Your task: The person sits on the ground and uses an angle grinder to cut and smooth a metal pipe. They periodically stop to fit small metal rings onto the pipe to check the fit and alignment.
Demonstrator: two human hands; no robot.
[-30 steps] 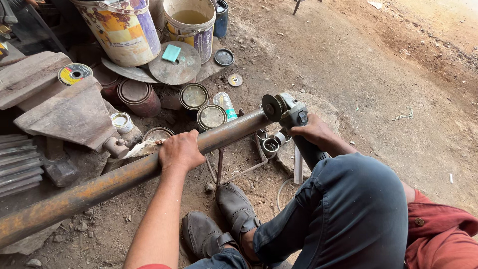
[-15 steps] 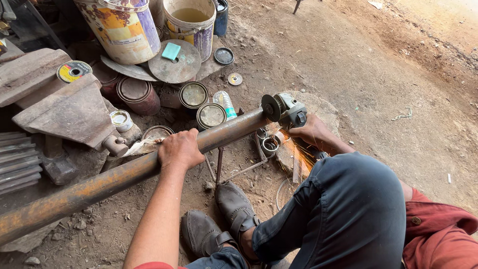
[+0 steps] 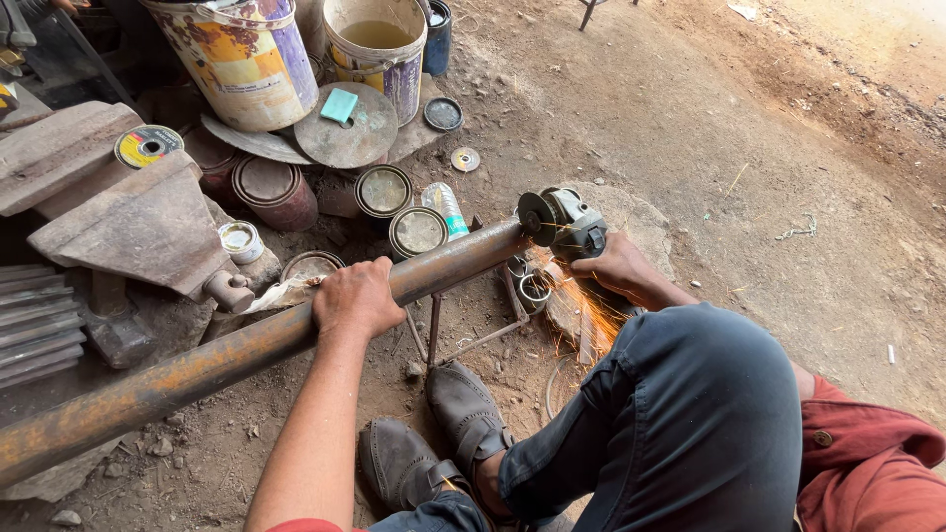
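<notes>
A long rusty steel pipe [image 3: 197, 360] lies slanted across a small metal stand [image 3: 463, 340] on the dirt floor. My left hand [image 3: 357, 296] grips the pipe from above, near its middle. My right hand [image 3: 619, 268] holds an angle grinder [image 3: 567, 225] whose disc touches the pipe's right end [image 3: 507, 236]. Orange sparks [image 3: 581, 310] spray down toward my bent right leg in dark trousers [image 3: 670, 424]. My shoes [image 3: 463, 414] rest under the pipe.
Two stained plastic buckets [image 3: 246, 54] stand at the back, one holding liquid. Rusty tins and lids [image 3: 384, 189], a small plastic bottle [image 3: 445, 207], a cutting disc [image 3: 146, 146], metal slabs [image 3: 138, 222] and ribbed sheet [image 3: 34, 320] crowd the left. Bare dirt [image 3: 788, 148] spreads right.
The grinder's disc has come against the pipe's end and sparks now fly down from it. My left hand has stayed on the pipe.
</notes>
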